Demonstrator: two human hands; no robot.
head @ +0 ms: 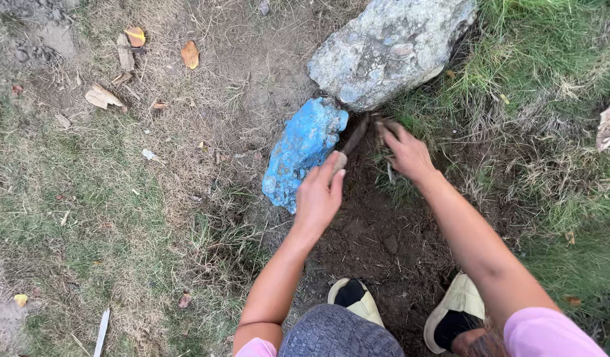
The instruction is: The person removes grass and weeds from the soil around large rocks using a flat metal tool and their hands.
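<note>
Gripping one tool (352,141), two hands, two rocks

Large grey rock (391,47) is seen just above the hands. Blue-painted rock (302,151) sits left of them. Dry leaves (190,54) and wood scraps (102,97) are scattered far upper left. Green grass (556,73) is spread right of the hands. Pale shoes (458,307) are seen below.
</note>
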